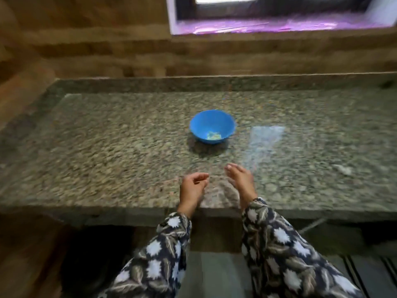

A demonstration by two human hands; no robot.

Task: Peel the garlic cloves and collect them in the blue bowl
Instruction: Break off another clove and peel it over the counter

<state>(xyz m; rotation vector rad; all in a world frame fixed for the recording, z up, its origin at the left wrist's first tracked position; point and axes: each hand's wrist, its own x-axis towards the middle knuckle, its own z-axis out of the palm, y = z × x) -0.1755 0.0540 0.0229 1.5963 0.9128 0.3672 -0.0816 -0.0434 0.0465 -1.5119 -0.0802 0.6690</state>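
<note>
The blue bowl [202, 123] stands on the granite counter [107, 147], a little beyond my hands. A few pale peeled garlic cloves [213, 135] lie at its bottom. My left hand [192, 188] hovers near the counter's front edge with its fingers loosely curled, and I see nothing in it. My right hand [240, 179] is beside it, palm turned inward and fingers fairly straight, also holding nothing that I can see. Both hands are apart from the bowl. The view is blurred.
A small whitish scrap [343, 169], perhaps garlic skin, lies on the counter to the right. A wall with a window ledge [279, 26] rises behind the counter. The counter's front edge [129, 209] runs just under my wrists.
</note>
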